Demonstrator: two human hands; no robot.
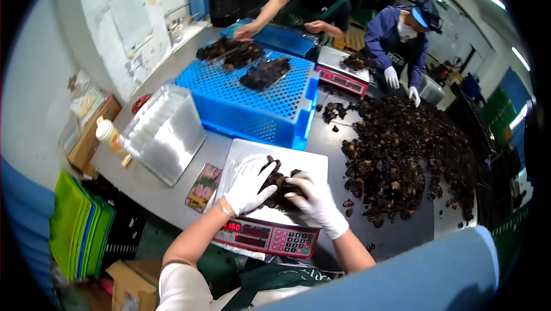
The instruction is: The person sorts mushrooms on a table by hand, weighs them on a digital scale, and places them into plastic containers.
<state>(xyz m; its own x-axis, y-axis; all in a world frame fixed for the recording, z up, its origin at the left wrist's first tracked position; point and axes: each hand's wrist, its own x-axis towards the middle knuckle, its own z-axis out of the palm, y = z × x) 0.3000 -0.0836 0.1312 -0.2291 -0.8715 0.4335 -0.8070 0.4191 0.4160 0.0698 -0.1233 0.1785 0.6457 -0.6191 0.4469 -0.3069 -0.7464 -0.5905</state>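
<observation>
Dark mushroom pieces [278, 182], probably wood ear, sat clumped on top of the scale [267, 237]. Rectangular bin [170, 146] stood left of the scale. Left hand [248, 187] was on the clump's left side, fingers slightly spread; right hand [317, 201] had fingers bent over its right side, couldn't tell if tips pinched. Main heap [387, 167] lay right of the scale. My read: light, soft, maybe slippery, edges tear. Best hold: cupped low from both sides, light squeeze.

Touching dark clump [279, 187] with gloved left hand [249, 186] and right hand [315, 199], over scale [313, 164] by counter's [143, 182] near edge. Near blue crate [247, 119].
</observation>
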